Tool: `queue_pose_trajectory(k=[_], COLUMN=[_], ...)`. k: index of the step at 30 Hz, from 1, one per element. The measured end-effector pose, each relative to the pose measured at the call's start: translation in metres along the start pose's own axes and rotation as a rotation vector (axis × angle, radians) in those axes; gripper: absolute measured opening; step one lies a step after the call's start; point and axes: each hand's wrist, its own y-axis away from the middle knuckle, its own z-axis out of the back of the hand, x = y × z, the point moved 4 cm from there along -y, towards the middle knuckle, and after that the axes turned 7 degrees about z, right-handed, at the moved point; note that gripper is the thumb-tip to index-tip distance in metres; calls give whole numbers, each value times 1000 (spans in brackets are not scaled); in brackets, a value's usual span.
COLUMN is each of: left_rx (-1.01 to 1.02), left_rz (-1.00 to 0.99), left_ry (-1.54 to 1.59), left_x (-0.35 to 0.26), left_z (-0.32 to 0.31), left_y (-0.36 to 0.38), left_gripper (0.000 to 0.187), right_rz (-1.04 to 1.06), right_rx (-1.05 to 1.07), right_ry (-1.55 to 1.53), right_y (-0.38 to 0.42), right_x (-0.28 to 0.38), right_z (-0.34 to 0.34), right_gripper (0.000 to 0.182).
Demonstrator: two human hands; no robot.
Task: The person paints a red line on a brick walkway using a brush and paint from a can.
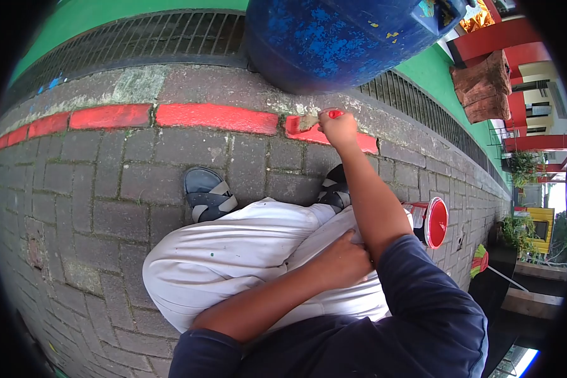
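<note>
My right hand (339,130) grips a paintbrush (309,123) with a red handle. Its bristles touch a brick in the curb row, partly coated in wet red paint (334,137). Across my lap lies my left hand (345,263), its fingers curled and partly tucked beneath my right arm. Whatever it may hold is hidden. By my right knee a paint bucket (436,222) shows red paint on its inside.
A large blue plastic drum (327,44) stands just beyond the curb, close to my right hand. A metal drain grate (170,36) runs along the green floor. Painted red bricks (214,118) extend leftward. Grey pavers (151,183) lie under my sandals (208,194).
</note>
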Motion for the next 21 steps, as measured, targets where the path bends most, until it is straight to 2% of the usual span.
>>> queue_pose_trajectory(k=[2, 5, 6, 9, 12, 14, 18, 21], left_rx=[-60, -82, -94, -98, -68, -40, -112, -119], left_rz=[13, -11, -12, -33, -36, -9, -34, -40], left_ry=[27, 23, 34, 59, 68, 60, 60, 64], left_x=[2, 1, 0, -1, 0, 1, 1, -1], left_z=[-4, -1, -1, 3, 6, -5, -7, -12], left_y=[1, 2, 1, 1, 4, -4, -1, -6], left_gripper=[32, 31, 31, 32, 34, 34, 33, 31], right_rz=[-28, 96, 242, 619, 646, 577, 350, 340], right_rx=[-13, -75, -51, 150, 319, 261, 123, 72], right_ry=[-60, -115, 78, 328, 336, 281, 233, 422], right_y=[12, 20, 18, 56, 84, 77, 60, 69], right_x=[7, 19, 16, 44, 72, 84, 73, 64], right_z=[12, 22, 17, -7, -12, 8, 58, 66], right_gripper=[22, 22, 19, 16, 16, 17, 19, 17])
